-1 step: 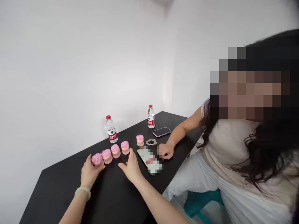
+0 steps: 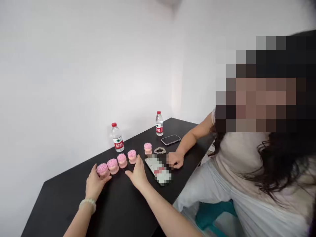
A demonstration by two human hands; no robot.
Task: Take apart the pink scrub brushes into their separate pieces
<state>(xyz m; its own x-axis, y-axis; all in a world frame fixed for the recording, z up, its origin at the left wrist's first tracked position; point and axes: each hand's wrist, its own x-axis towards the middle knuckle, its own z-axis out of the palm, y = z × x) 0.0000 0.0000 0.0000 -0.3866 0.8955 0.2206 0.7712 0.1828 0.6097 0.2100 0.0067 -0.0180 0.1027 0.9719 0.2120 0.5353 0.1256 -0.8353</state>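
Several pink bristled brushes with round bases stand in a slanting row on the black table. My left hand (image 2: 95, 184), wearing a pale bead bracelet (image 2: 88, 205), has its thumb and fingers around the nearest, leftmost brush (image 2: 102, 170). Two more brushes (image 2: 113, 166) (image 2: 121, 160) follow close by in the row. At the row's right end, another brush (image 2: 132, 157) stands beside the fingertips of my right hand (image 2: 137, 174), whose thumb and fingers are spread with nothing between them. A separate brush (image 2: 148, 148) is farther back to the right.
Two water bottles (image 2: 118, 138) (image 2: 159, 124) stand near the table's (image 2: 64, 197) back edge. A dark-screened phone (image 2: 171, 140), a beaded ring (image 2: 160, 150) and a lit phone (image 2: 158, 169) lie at the right. Beside them rests the hand (image 2: 175, 160) of a person seated at the right.
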